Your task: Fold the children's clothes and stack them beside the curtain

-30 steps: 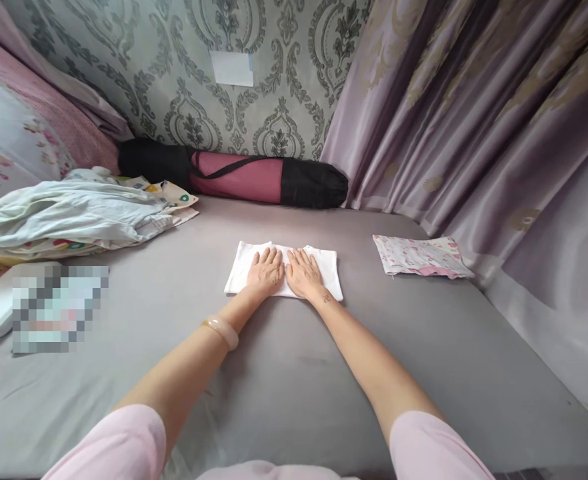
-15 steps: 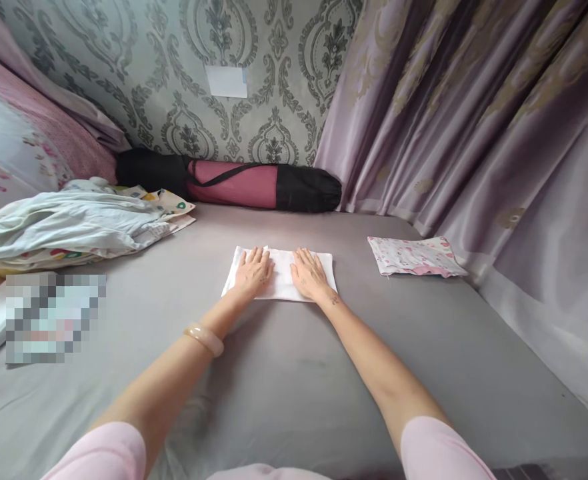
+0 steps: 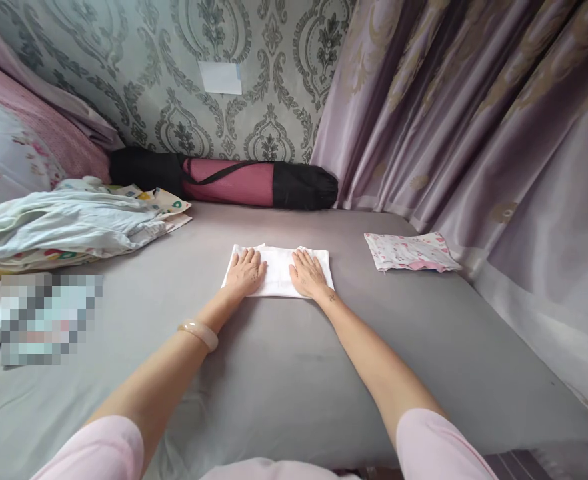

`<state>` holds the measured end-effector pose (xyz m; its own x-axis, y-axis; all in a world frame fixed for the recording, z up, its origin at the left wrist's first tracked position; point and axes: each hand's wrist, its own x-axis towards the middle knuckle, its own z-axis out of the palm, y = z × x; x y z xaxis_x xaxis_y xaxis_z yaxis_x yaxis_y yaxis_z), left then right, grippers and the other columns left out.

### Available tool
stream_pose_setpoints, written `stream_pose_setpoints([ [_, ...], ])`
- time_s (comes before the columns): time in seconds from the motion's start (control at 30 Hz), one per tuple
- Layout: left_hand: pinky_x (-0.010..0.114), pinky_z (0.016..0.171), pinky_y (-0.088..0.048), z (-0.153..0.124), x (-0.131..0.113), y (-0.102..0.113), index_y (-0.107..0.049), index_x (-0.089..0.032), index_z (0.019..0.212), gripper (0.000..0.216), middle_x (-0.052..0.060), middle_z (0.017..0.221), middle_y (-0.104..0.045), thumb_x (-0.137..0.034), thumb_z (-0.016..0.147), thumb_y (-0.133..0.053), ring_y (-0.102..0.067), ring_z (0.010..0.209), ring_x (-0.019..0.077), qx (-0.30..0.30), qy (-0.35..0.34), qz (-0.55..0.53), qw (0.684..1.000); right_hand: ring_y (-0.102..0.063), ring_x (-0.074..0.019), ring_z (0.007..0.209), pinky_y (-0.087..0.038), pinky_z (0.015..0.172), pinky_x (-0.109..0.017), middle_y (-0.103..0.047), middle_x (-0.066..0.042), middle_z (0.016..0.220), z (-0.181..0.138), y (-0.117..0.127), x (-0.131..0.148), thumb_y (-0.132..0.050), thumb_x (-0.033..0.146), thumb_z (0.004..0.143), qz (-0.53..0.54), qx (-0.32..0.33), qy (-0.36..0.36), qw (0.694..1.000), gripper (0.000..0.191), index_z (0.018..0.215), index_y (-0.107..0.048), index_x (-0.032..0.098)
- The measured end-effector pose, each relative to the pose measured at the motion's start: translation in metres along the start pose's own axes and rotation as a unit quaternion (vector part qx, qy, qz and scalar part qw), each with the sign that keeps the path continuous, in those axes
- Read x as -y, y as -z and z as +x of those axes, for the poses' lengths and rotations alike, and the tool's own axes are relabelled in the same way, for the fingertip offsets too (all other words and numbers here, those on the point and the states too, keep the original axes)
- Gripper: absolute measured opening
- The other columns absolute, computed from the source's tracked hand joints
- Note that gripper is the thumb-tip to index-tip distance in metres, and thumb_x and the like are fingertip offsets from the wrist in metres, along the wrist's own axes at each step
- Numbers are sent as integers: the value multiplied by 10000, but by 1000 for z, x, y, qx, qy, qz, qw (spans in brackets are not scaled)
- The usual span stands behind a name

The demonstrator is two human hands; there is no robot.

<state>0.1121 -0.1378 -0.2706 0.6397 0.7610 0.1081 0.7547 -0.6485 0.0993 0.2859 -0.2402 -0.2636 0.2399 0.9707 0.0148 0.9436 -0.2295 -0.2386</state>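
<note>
A folded white cloth point(image 3: 277, 272) lies flat on the grey bed sheet point(image 3: 294, 360) in front of me. My left hand point(image 3: 247, 271) rests palm down on its left part, fingers stretched out. On the right part lies my right hand point(image 3: 308, 272), also flat with extended fingers. Between the two hands a strip of bare white fabric shows. Neither hand grips anything. The cloth beneath my palms is hidden.
Right of the cloth lies a folded pink-patterned cloth point(image 3: 411, 252). A black and maroon roll bag point(image 3: 229, 181) sits along the wall. At left are piled clothes point(image 3: 74, 223) and a blurred flat item point(image 3: 51, 320). Purple curtains point(image 3: 424, 107) hang at right.
My left hand has slid slightly left across the white cloth, widening the gap between my hands. My right hand stays at about the same spot on it. The view has shifted a little.
</note>
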Motion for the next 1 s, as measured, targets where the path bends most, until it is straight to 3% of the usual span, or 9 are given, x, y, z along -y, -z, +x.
stream_pose_setpoints([
  [0.13, 495, 1176, -258, -3, 8, 10, -505, -89, 1359, 535, 172, 1494, -461, -418, 1010, -267, -353, 1427, 315, 3, -14, 7, 1000, -145, -206, 1515, -99, 1221, -416, -221, -95, 1636, -6, 12, -7, -192, 368, 1027, 16, 13, 6, 1000, 585, 1540, -303, 110],
  [0.27, 479, 1213, -179, -6, 19, 10, -399, -46, 1462, 603, 187, 1567, -353, -423, 1015, -254, -243, 1485, 311, -9, 32, 15, 999, -133, -230, 1517, -60, 1224, -420, -231, -136, 1627, -10, 15, -16, -192, 366, 1027, -15, -33, -42, 998, 605, 1537, -289, 56],
  [0.37, 458, 1205, -213, -6, 24, 3, -379, -46, 1482, 614, 178, 1587, -320, -417, 1017, -225, -222, 1493, 317, 21, 56, -7, 998, -143, -242, 1514, -83, 1224, -417, -228, -148, 1625, -9, 7, -20, -210, 390, 1021, -30, -24, -72, 997, 635, 1536, -278, 25],
  [0.53, 480, 1194, -236, -4, 25, 0, -381, -33, 1477, 623, 199, 1587, -306, -420, 1014, -226, -215, 1491, 338, 31, 60, -36, 997, -147, -242, 1514, -79, 1228, -417, -223, -133, 1629, -6, 0, -22, -205, 402, 1015, -28, -17, -73, 997, 646, 1541, -273, 33],
  [0.7, 500, 1177, -264, -7, 31, 9, -422, -92, 1457, 602, 168, 1588, -322, -448, 1011, -227, -247, 1483, 326, 34, 38, -33, 998, -134, -230, 1518, -94, 1227, -409, -198, -124, 1636, -9, 14, -28, -161, 454, 1015, -8, 21, -59, 998, 671, 1550, -267, 65],
  [0.83, 483, 1205, -208, -16, 42, 14, -347, -77, 1509, 640, 148, 1607, -283, -450, 1009, -203, -192, 1504, 302, 19, 64, -12, 998, -81, -222, 1525, -73, 1229, -409, -142, -120, 1647, -17, 21, -38, -133, 456, 1017, -8, 1, -73, 997, 678, 1562, -222, 62],
  [1.0, 486, 1217, -170, -22, 48, 12, -250, -67, 1549, 692, 124, 1621, -245, -481, 1003, -159, -180, 1509, 281, 79, 68, -18, 994, -73, -228, 1525, -91, 1227, -397, -96, -118, 1653, -21, 13, -45, -142, 460, 1016, -16, 24, -85, 996, 687, 1565, -197, 50],
])
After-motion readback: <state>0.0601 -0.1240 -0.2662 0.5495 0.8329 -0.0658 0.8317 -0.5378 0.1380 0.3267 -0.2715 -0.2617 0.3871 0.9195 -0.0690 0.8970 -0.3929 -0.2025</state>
